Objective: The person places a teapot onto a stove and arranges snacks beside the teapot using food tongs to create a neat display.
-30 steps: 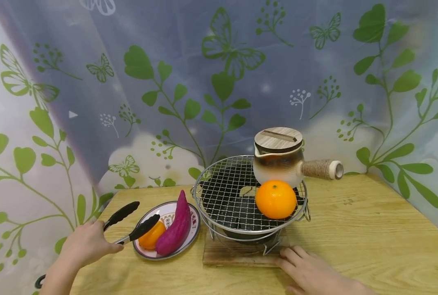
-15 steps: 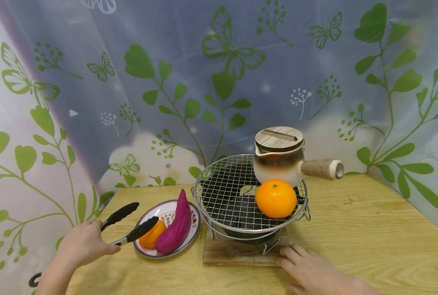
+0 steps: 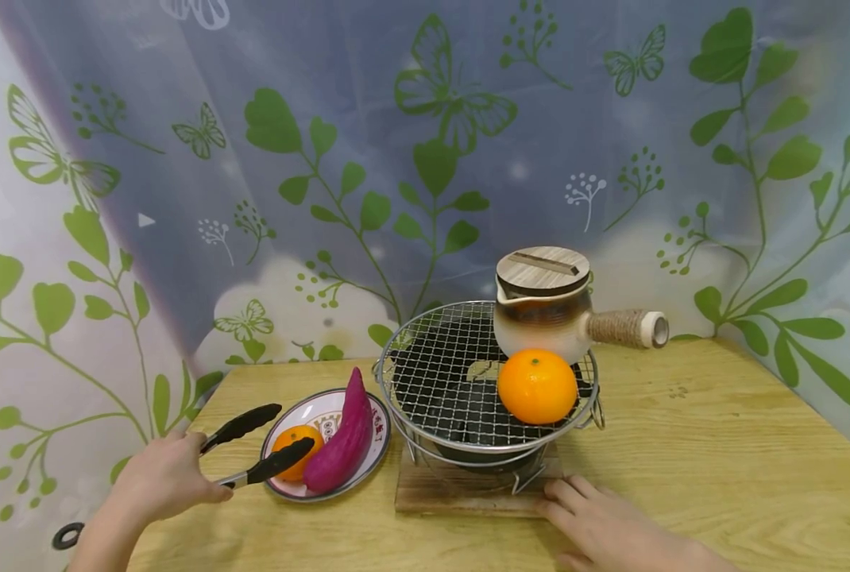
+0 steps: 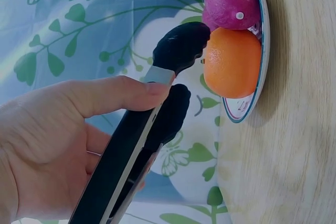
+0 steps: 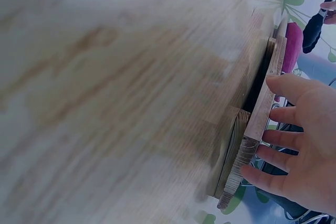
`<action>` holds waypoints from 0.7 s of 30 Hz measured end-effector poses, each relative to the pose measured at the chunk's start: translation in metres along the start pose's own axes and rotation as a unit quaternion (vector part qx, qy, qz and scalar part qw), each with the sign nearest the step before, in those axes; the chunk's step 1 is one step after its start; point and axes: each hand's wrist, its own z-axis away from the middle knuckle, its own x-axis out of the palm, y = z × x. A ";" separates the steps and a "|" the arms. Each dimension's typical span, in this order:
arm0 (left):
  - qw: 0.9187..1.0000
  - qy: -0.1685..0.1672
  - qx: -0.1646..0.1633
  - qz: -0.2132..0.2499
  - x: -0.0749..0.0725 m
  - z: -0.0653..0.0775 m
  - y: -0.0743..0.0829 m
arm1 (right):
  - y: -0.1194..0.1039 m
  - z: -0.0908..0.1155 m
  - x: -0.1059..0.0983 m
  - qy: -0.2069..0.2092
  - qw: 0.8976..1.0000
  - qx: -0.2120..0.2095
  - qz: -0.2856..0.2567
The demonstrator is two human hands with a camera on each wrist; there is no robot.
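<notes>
My left hand (image 3: 164, 479) grips metal tongs (image 4: 128, 153) with black tips. The thumb lies along one arm of the tongs in the left wrist view. The tong tips stand apart, one in front of the orange (image 4: 232, 62) in the head view, the other to its left; contact cannot be told. This orange shares a round patterned plate (image 3: 380, 449) with a purple sweet potato (image 3: 342, 445). My right hand (image 3: 604, 520) has its fingers extended at the right front corner of a wooden board (image 3: 461, 499), touching its edge. The board bears a round grill (image 3: 439, 389).
Another orange (image 3: 537, 387) sits on the grill's wire mesh, at the right front. Behind it stands a ceramic pot (image 3: 539, 322) with a wooden lid, its rope-wrapped handle pointing right. The wooden table (image 3: 718, 445) extends to the right. A printed curtain (image 3: 368, 159) hangs behind.
The tong tips have shifted slightly right and toward the viewer, so more of the plate's orange shows. My right hand, the grill and the pot stay as they were.
</notes>
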 end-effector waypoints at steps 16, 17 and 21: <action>1.000 -0.025 0.008 -0.001 0.004 0.000 -0.003 | -0.002 0.001 0.001 0.020 1.000 -0.008 0.002; 1.000 -0.025 0.009 0.000 0.005 0.000 -0.004 | -0.002 0.001 0.001 0.022 1.000 -0.009 0.003; 0.999 -0.036 0.008 0.011 0.006 0.002 -0.009 | -0.002 0.001 0.001 0.024 1.000 -0.009 0.000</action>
